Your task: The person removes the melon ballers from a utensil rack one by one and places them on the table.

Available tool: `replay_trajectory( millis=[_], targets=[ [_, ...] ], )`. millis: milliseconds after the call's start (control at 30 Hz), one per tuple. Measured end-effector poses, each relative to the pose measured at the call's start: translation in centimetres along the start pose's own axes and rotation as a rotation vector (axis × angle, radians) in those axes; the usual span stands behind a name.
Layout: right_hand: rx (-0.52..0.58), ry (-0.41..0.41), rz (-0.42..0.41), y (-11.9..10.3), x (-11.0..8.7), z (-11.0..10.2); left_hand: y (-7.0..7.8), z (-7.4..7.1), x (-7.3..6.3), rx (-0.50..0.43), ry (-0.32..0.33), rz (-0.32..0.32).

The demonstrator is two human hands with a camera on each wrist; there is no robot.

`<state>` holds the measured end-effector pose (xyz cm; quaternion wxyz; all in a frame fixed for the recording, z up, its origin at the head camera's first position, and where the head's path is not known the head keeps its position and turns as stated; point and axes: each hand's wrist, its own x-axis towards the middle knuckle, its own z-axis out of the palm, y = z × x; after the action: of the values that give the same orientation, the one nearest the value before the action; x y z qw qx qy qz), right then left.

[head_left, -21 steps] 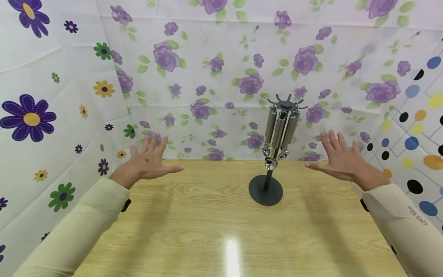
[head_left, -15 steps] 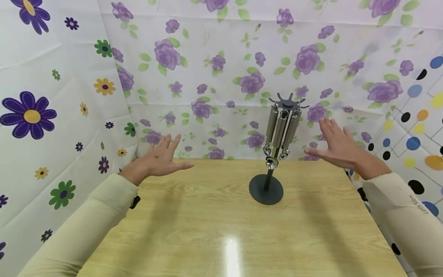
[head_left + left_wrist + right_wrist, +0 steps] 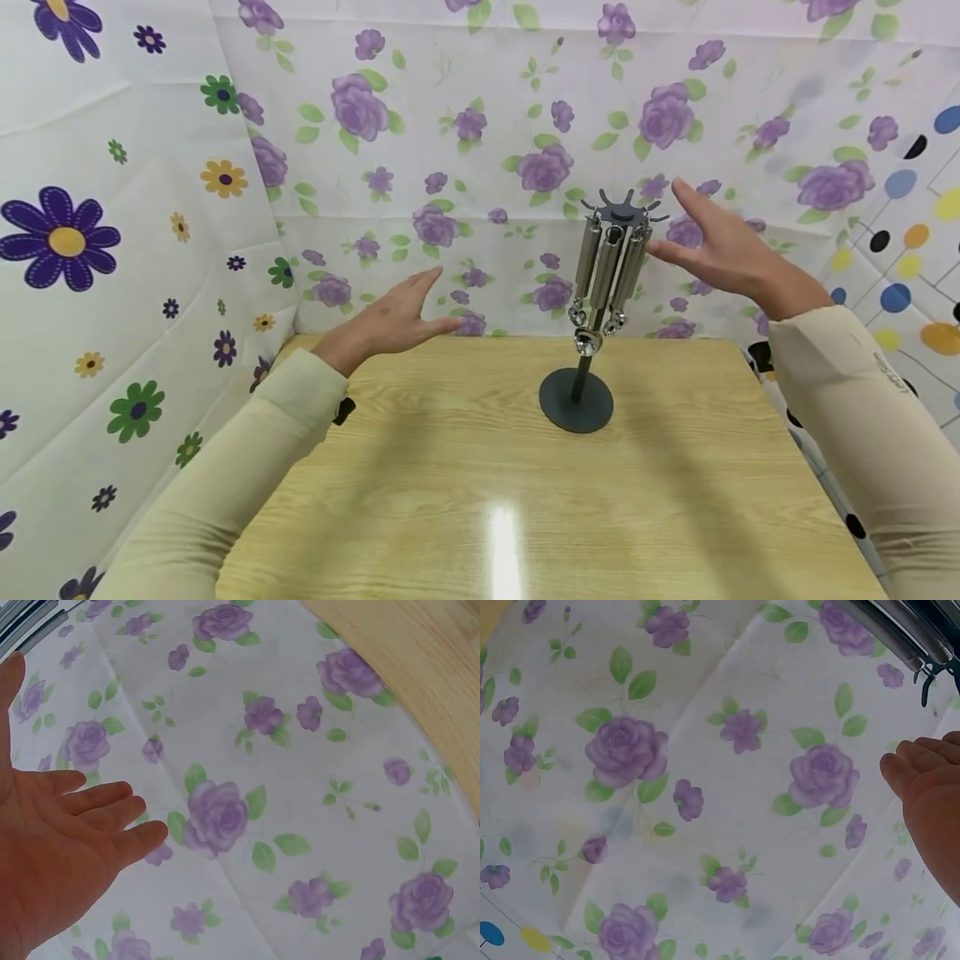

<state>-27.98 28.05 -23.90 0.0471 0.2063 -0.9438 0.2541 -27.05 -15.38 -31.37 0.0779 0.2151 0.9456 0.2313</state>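
Observation:
A dark stand (image 3: pixel 576 402) with a round base and a ring of hooks at its top stands upright toward the back of the table. From its hooks hang several silver utensils (image 3: pixel 606 267) with thick tubular handles and rounded shiny lower ends. My right hand (image 3: pixel 723 250) is raised just right of the stand, fingers extended, thumb tip close beside the hanging handles. Left of the stand my left hand (image 3: pixel 397 321) hovers over the table's back part, thumb spread and palm bare. The utensil handles (image 3: pixel 34 626) show at the left wrist view's top left corner, and hooked handle ends (image 3: pixel 928 679) appear in the right wrist view.
The wood-grain table (image 3: pixel 465 467) carries the stand. A purple-rose cloth (image 3: pixel 465 150) hangs behind it, a daisy-print cloth (image 3: pixel 142 317) at the left, and a dotted cloth (image 3: pixel 918 275) at the right.
Both hands have moved inward: the left one to the right, the right one upward and left toward the stand's top. The stand and utensils have not moved on the table.

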Motion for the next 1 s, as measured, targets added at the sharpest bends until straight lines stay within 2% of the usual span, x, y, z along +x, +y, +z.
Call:
replay_trajectory(
  millis=[233,567,800,1000],
  targets=[
    [-0.015,0.029,-0.041,-0.8,1.1,-0.3,1.3,1.1,1.7,-0.113,0.048,0.048],
    [-0.023,0.002,-0.054,-1.8,2.6,-0.3,3.9,1.8,4.2,-0.286,0.169,0.203],
    [0.005,-0.02,-0.024,-1.6,2.9,0.0,5.9,2.5,5.7,-0.41,0.18,0.251],
    [0.034,-0.003,-0.031,-0.8,2.9,0.5,7.0,3.0,7.3,-0.45,0.184,0.259]
  ],
)
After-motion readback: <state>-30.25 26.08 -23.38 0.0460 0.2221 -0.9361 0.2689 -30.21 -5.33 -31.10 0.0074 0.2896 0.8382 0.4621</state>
